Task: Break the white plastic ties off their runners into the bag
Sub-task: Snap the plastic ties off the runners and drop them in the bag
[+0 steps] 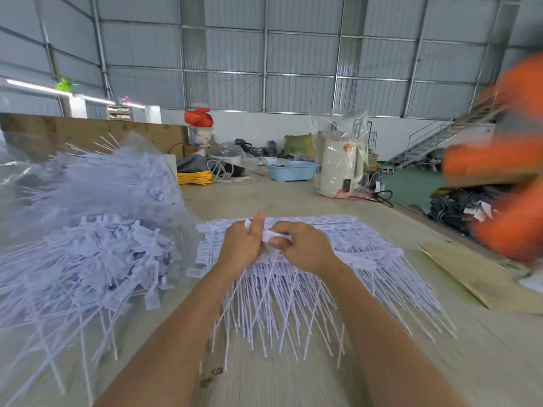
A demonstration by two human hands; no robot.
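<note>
I work at a pale wood-grain table that runs away from me toward twelve o'clock. Directly before me lies a flat stack of white plastic ties on their runners, tails fanning toward six o'clock. At nine o'clock a clear bag rests on the tabletop, heaped with loose ties that spill out toward seven o'clock. At three o'clock lies a brown cardboard sheet. Far off near twelve o'clock sit a coil of yellow cord and a light blue basket; toward one o'clock stands a white appliance wrapped in clear plastic, with a black cable beside it.
</note>
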